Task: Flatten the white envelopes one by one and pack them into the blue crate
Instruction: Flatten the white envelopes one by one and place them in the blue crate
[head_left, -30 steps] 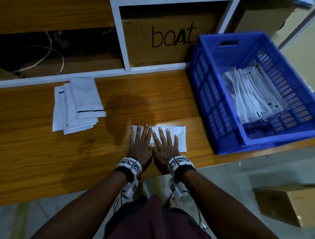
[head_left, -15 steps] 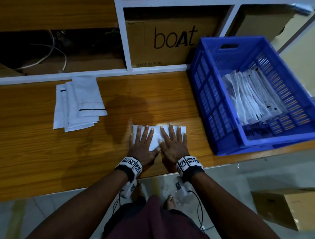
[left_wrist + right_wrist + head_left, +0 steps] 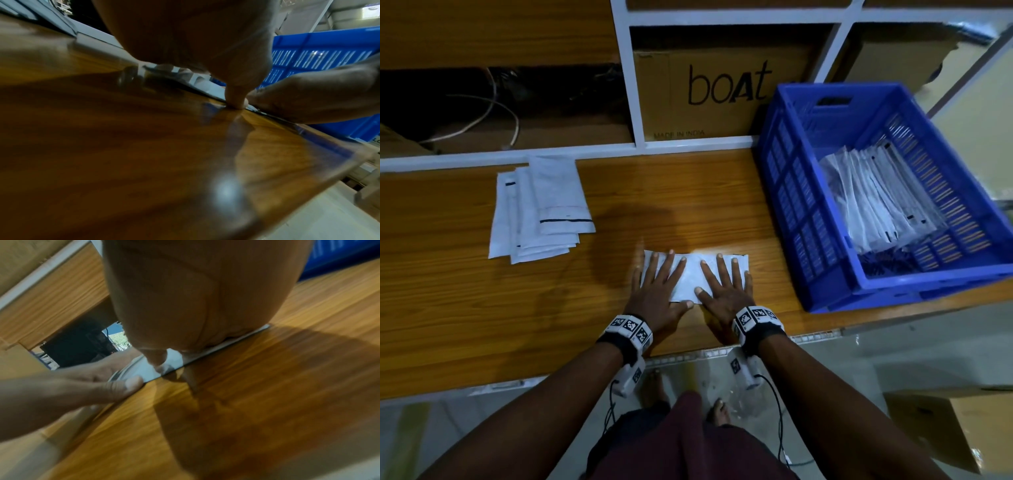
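Note:
A white envelope (image 3: 690,274) lies flat on the wooden table near its front edge. My left hand (image 3: 659,284) presses on its left part with straight, spread fingers. My right hand (image 3: 724,284) presses on its right part the same way. The blue crate (image 3: 787,192) stands at the right with several white envelopes (image 3: 873,202) leaning inside. A stack of white envelopes (image 3: 541,209) lies at the back left. In the right wrist view the envelope's thin edge (image 3: 144,369) shows under my palm, with the left hand's thumb (image 3: 127,386) at its corner.
A white-framed shelf (image 3: 626,85) runs along the back, holding a cardboard box (image 3: 719,85) marked "boAt" and loose cables (image 3: 493,116). Another cardboard box (image 3: 962,425) sits on the floor at the right. The table's front edge (image 3: 688,356) is just behind my wrists.
My hands have slid apart across the envelope: the right one moved right toward its far end, while the left one stayed on the left part.

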A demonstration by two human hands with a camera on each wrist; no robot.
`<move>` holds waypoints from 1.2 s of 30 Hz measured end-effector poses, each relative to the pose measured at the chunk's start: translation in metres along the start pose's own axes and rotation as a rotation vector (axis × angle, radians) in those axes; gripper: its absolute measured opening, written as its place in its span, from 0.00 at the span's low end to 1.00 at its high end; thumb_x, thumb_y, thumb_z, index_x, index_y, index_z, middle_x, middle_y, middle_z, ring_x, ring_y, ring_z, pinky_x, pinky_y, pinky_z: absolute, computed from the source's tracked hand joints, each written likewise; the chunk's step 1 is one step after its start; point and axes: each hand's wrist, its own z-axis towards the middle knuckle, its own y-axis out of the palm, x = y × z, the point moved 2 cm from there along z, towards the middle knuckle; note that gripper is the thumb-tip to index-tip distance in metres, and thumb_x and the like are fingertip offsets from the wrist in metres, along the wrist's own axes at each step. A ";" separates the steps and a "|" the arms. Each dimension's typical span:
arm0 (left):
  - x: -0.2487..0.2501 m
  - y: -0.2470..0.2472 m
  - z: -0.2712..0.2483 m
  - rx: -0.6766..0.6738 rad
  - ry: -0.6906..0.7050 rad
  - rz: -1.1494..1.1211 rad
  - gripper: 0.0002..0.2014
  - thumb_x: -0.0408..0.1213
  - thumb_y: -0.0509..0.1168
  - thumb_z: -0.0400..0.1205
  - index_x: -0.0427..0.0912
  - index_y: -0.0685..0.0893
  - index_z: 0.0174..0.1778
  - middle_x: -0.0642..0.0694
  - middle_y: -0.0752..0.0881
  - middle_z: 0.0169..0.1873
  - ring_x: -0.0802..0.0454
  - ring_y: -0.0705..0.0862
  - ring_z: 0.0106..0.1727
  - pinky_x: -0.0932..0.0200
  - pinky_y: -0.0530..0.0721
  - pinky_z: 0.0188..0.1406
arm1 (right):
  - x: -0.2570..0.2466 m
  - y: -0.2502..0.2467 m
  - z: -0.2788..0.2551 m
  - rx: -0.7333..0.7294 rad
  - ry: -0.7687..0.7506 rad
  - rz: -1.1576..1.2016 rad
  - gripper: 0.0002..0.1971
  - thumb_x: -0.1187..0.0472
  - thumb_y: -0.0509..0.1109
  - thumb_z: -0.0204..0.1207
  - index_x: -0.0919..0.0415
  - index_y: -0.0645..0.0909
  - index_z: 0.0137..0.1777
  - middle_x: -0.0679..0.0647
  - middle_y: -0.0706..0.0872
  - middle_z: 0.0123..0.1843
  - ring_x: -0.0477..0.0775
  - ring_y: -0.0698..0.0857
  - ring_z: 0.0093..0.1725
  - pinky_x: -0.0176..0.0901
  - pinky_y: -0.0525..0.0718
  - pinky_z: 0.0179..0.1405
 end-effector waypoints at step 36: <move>0.014 -0.104 0.018 0.186 0.034 -0.044 0.40 0.51 0.75 0.81 0.56 0.63 0.87 0.51 0.73 0.82 0.47 0.72 0.81 0.44 0.70 0.79 | -0.009 -0.127 0.007 -0.092 0.069 0.150 0.26 0.53 0.79 0.76 0.54 0.82 0.74 0.54 0.88 0.65 0.55 0.85 0.64 0.40 0.79 0.52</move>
